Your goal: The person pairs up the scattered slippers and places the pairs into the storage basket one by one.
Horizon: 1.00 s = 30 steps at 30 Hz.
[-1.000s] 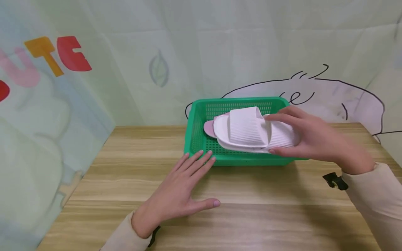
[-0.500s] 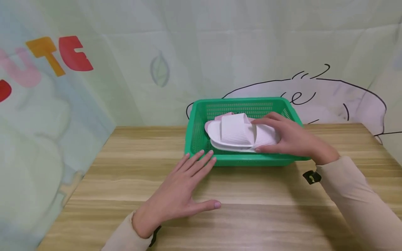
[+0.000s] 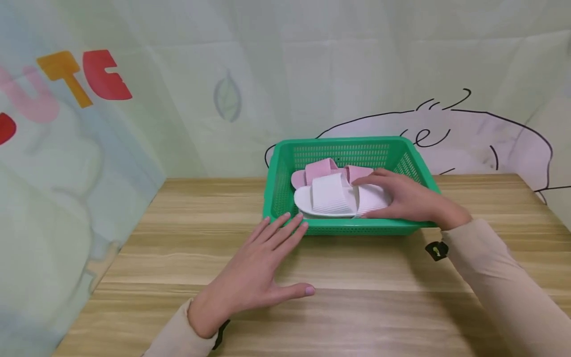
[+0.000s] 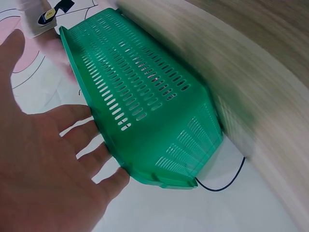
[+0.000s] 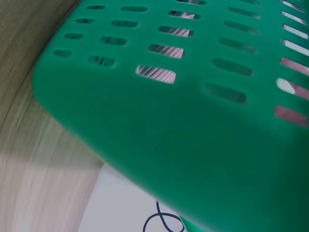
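A pair of white slippers [image 3: 330, 196], with two ribbed straps showing, lies along the front of a green plastic basket [image 3: 352, 224]. My right hand [image 3: 410, 201] grips the slippers at their right end, thumb toward the front and fingers behind. Farther back in the basket is a pair of pink slippers [image 3: 318, 169], partly covered by the white ones and the hand. With fingers straight and spread, my left hand [image 3: 250, 272] has its fingertips at the basket's front left rim. The left wrist view shows these fingertips against the rim of the basket [image 4: 140, 116].
The basket stands on a wood-grain table [image 3: 214, 223], near its back edge. Behind the table hangs a printed cloth [image 3: 312, 89], with another printed side to the left. In the right wrist view the slotted basket wall [image 5: 145, 125] fills most of the frame.
My right hand has moved left and down with the white slippers, bringing them into the front of the basket. More of the pink slippers shows now. The left hand has stayed in place.
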Tool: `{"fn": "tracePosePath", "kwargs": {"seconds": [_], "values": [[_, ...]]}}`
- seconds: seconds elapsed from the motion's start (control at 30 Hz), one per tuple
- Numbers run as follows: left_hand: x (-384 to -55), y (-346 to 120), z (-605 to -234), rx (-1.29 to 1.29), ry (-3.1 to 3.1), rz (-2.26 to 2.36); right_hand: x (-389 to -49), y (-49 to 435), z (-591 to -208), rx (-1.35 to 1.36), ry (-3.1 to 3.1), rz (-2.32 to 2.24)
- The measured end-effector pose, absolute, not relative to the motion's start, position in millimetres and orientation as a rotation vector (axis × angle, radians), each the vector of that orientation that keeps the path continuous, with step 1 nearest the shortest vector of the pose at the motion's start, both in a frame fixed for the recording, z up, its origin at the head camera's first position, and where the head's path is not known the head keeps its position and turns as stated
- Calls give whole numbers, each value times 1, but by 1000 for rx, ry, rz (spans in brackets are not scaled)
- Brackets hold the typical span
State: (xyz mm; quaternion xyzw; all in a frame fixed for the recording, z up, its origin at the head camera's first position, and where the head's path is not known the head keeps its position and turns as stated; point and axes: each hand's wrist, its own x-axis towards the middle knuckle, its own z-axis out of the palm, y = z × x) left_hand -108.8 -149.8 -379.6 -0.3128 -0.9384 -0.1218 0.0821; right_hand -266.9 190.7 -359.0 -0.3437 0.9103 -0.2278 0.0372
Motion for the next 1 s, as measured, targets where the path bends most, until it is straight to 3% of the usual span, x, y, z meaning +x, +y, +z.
{"fn": "tracePosePath", "kwargs": {"seconds": [1.0], "values": [[-108, -148, -381, -939, -2783, -334, -273, 190, -370, -938, 2567, -681]]}}
